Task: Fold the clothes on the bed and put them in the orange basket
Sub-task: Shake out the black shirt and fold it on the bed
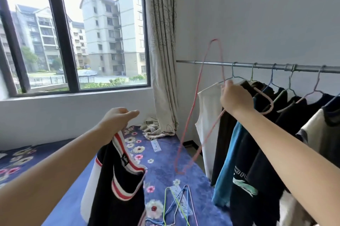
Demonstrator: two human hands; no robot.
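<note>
My left hand grips the collar of a black top with red-and-white striped trim, which hangs down over the bed. My right hand pinches a pink wire hanger near its hook, holding it up in front of the clothes rail; the hanger carries no garment. The orange basket is not in view.
A metal rail on the right carries several garments on hangers, among them a white vest and dark shirts. Loose wire hangers lie on the blue flowered bedspread. A curtain and window stand behind.
</note>
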